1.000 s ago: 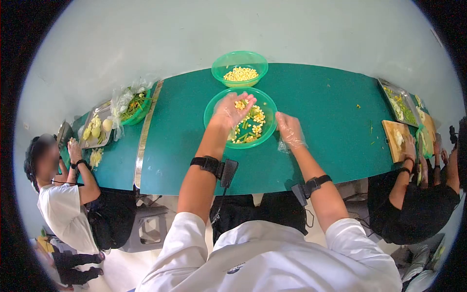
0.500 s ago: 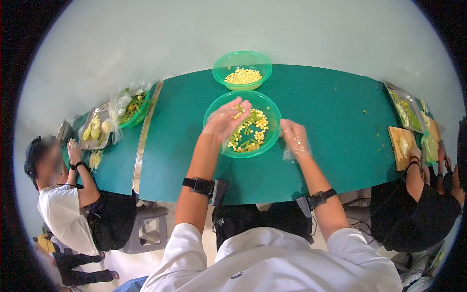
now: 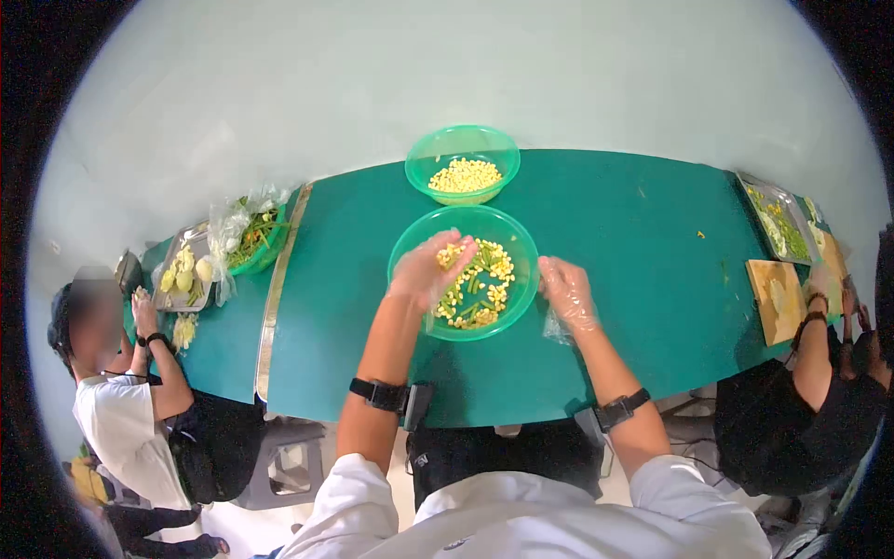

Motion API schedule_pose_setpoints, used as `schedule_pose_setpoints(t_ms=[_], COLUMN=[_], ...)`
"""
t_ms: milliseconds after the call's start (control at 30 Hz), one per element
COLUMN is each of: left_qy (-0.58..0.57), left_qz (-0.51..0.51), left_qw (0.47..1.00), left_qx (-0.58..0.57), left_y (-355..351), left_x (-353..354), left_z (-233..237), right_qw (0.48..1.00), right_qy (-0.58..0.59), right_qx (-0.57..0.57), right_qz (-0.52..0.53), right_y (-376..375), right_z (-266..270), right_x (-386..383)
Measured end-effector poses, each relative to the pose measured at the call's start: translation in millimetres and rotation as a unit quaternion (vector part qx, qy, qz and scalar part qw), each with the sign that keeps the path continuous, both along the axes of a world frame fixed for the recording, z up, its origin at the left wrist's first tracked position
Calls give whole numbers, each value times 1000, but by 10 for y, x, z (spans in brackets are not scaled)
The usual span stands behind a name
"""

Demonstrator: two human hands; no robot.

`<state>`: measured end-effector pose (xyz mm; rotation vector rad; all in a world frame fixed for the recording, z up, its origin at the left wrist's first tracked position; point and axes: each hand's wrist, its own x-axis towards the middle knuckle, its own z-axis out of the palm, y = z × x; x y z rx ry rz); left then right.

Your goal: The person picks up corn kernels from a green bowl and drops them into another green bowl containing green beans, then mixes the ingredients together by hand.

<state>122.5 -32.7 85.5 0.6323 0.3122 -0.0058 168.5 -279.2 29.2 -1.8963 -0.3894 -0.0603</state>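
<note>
A green bowl (image 3: 424, 321) on the table holds pale yellow kernels and short green stem pieces. Over its left part is my left hand (image 3: 433, 270), in a clear plastic glove, fingers apart and palm turned toward the contents, with nothing visible held. My right hand (image 3: 567, 291), also gloved, is at the bowl's right rim, its fingers curled together; whether anything is between them is too small to see. Directly behind stands a second green bowl (image 3: 438, 154) with pale yellow kernels.
At left, a person (image 3: 130, 382) sits by a metal tray (image 3: 175, 296) of peeled vegetables and a green bowl (image 3: 270, 250) of greens with plastic bags. At right, another person's arm (image 3: 813, 359) reaches to a wooden board (image 3: 765, 291), near a metal tray (image 3: 778, 224).
The view has shifted, so the table and bowls appear lower. My left hand's fingers have lowered slightly toward the kernels. My right hand stays beside the bowl's rim.
</note>
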Motion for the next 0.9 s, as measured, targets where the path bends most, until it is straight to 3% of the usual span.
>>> schedule_pose_setpoints(t_ms=[267,567,900], left_qy=[11,4,-8], left_qz=[-18,-31,-55], left_qw=[998,988,996], left_qx=[54,150,74], left_y=[39,-51,59], left_x=[-9,-67,12], left_z=[-53,52,-129], right_qw=[999,997,995], right_qy=[33,45,57], right_qx=[28,-4,-20], right_qz=[11,68,82], right_y=[84,-12,-22], right_z=[-102,-36,20], right_x=[586,605,576])
